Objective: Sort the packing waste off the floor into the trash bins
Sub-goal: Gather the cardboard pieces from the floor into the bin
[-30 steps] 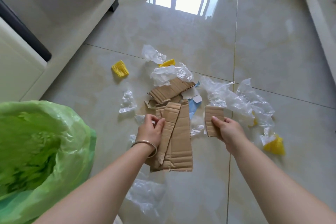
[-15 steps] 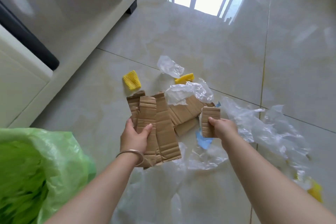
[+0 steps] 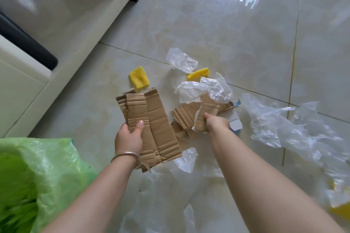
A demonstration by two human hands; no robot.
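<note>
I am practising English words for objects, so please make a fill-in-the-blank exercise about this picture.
1. The left hand holds a stack of ____ strips.
2. The bin bag at lower left is ____ in colour.
3. The ribbed foam piece lying alone on the floor is ____.
4. The bracelet is on the ____ wrist.

Missing words: cardboard; green; yellow; left

Bare glossy tiled floor (image 3: 236,30) lies open beyond the litter, toward the window reflection. At the left, a cream cabinet base (image 3: 62,47) walls off that side, and the green plastic bin liner (image 3: 49,172) fills the lower left corner. A strip of bare tile runs between them and the yellow ribbed foam piece (image 3: 138,80). Crumpled clear plastic film (image 3: 295,128) covers the floor at the right, and more film (image 3: 170,195) lies between the forearms.
</note>
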